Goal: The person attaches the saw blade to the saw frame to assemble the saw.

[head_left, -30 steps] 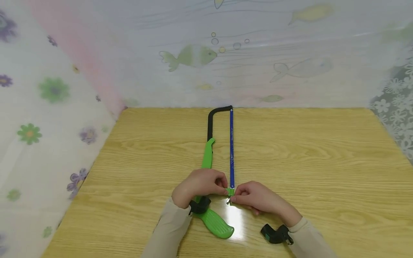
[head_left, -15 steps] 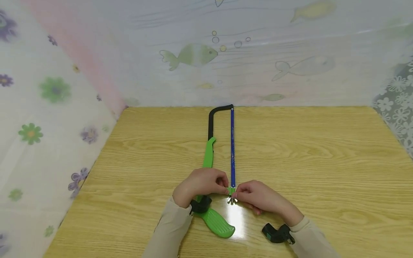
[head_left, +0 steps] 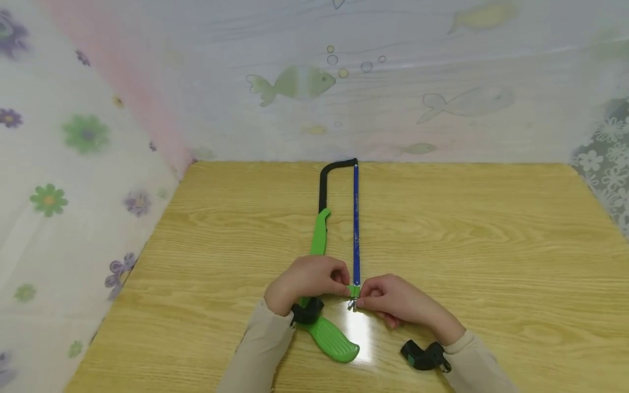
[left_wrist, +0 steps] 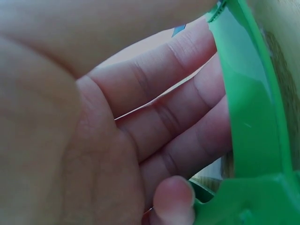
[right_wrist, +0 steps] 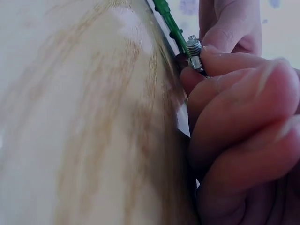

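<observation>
A hacksaw lies on the table in the head view, its green handle [head_left: 334,341] toward me and its black front frame [head_left: 323,185] at the back. The blue blade [head_left: 356,229] runs along its right side. My left hand [head_left: 307,278] pinches the green arm at the blade's near end; in the left wrist view its fingers reach to the green frame [left_wrist: 253,103]. Just below that arm, my right hand [head_left: 403,303] pinches a silver wing nut [head_left: 352,304] between thumb and fingers. The right wrist view shows a threaded metal bolt [right_wrist: 193,46] right at those fingertips.
The wood-grain table [head_left: 467,229] meets a fish-print curtain [head_left: 383,125] at the back, just beyond the saw's tip. A flower-print curtain [head_left: 88,180] hangs along the left. Black camera mounts sit on both wrists.
The wing nut has turned between my right fingers, its wings now at a different angle. My left hand keeps its hold, and the saw stays in place while the head view shifts slightly.
</observation>
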A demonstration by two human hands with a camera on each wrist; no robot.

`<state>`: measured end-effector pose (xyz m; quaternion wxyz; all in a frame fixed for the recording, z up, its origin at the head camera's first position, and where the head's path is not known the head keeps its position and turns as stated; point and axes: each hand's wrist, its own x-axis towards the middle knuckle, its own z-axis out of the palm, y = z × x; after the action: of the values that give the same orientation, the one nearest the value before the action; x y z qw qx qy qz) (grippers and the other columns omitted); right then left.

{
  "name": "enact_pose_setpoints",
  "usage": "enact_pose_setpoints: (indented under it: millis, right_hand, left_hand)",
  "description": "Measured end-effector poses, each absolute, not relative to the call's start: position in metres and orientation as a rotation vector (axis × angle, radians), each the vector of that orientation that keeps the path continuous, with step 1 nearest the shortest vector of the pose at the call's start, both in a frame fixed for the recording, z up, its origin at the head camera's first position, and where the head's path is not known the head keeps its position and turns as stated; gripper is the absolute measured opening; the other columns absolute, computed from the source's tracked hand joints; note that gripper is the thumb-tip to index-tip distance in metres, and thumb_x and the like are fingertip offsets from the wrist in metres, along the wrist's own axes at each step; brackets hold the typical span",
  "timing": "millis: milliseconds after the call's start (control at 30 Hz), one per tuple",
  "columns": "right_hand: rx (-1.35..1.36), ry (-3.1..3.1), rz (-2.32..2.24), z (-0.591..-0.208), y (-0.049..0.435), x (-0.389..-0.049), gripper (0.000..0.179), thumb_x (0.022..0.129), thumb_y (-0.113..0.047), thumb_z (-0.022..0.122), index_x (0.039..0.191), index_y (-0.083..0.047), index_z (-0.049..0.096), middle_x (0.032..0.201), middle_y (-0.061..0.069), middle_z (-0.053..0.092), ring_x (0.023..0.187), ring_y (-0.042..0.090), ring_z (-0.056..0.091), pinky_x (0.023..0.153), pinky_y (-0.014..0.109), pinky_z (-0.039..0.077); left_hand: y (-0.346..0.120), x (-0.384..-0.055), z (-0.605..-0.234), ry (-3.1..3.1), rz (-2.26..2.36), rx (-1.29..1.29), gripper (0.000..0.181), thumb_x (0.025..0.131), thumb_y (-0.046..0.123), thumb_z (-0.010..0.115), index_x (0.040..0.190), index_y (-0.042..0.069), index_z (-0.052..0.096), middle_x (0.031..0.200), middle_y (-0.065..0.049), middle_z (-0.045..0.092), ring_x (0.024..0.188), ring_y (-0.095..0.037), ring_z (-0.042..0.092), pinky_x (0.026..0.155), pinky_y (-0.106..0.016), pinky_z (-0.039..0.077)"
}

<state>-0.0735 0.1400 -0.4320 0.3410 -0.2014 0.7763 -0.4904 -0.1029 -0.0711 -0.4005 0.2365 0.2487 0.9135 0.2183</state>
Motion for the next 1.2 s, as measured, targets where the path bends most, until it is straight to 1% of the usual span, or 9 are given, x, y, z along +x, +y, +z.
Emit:
enact_pose_setpoints:
  millis: [333,467,633,900,1033,1200]
  right_hand:
    - [-0.507,2.026,-1.287,-0.4319,0.1382,-0.0726,0.023,0.083,-0.035,0.061,0.083,-0.012,0.058,0.047,0.0,0.045,0.032,0.01,0.04,0.035,0.029,0.039]
    - [-0.517,2.023,-1.281,-0.4315,0.1373,-0.0728,0.022,0.083,-0.035,0.061,0.082,-0.013,0.06,0.047,-0.001,0.046,0.032,0.009,0.04,0.035,0.028,0.038]
    - [-0.517,2.036,-1.26,-0.4303,0.1383,-0.0734,0.022,0.084,-0.035,0.06,0.08,-0.014,0.063,0.047,-0.002,0.047,0.033,0.009,0.04,0.036,0.028,0.039]
    - [-0.489,2.051,-1.24,-0.4283,0.139,-0.0724,0.029,0.083,-0.039,0.059,0.074,-0.012,0.063,0.045,-0.002,0.045,0.032,0.008,0.039,0.035,0.028,0.039]
    - [-0.487,2.053,-1.226,-0.4267,0.1384,-0.0718,0.032,0.084,-0.042,0.057,0.073,-0.013,0.063,0.046,-0.002,0.046,0.032,0.007,0.039,0.034,0.026,0.038]
    - [-0.52,2.042,-1.227,-0.4261,0.1378,-0.0721,0.032,0.088,-0.041,0.051,0.076,-0.015,0.065,0.047,-0.002,0.047,0.031,0.007,0.038,0.032,0.025,0.036]
  left_hand:
    - [-0.0719,-0.1015,-0.3997,2.511,0.608,0.682,0.012,0.074,0.041,0.067,0.075,0.032,0.059,0.068,0.017,0.054,0.06,-0.002,0.049,0.058,-0.024,0.039]
    - [-0.0727,-0.101,-0.3984,2.512,0.607,0.683,0.012,0.074,0.04,0.067,0.075,0.032,0.059,0.068,0.017,0.054,0.06,-0.002,0.049,0.058,-0.024,0.039]
    - [-0.0714,-0.1017,-0.3975,2.512,0.601,0.682,0.012,0.074,0.04,0.067,0.076,0.032,0.059,0.068,0.017,0.054,0.06,-0.002,0.049,0.058,-0.024,0.039]
    - [-0.0698,-0.103,-0.3982,2.52,0.583,0.685,0.012,0.074,0.042,0.067,0.075,0.033,0.059,0.068,0.018,0.054,0.061,-0.002,0.049,0.058,-0.025,0.039]
    - [-0.07,-0.1034,-0.4,2.526,0.578,0.683,0.012,0.074,0.042,0.067,0.075,0.033,0.059,0.068,0.018,0.054,0.061,-0.002,0.049,0.058,-0.024,0.038]
    - [-0.0707,-0.1023,-0.4007,2.524,0.579,0.681,0.012,0.074,0.042,0.067,0.075,0.033,0.058,0.067,0.018,0.053,0.06,-0.002,0.049,0.057,-0.024,0.038]
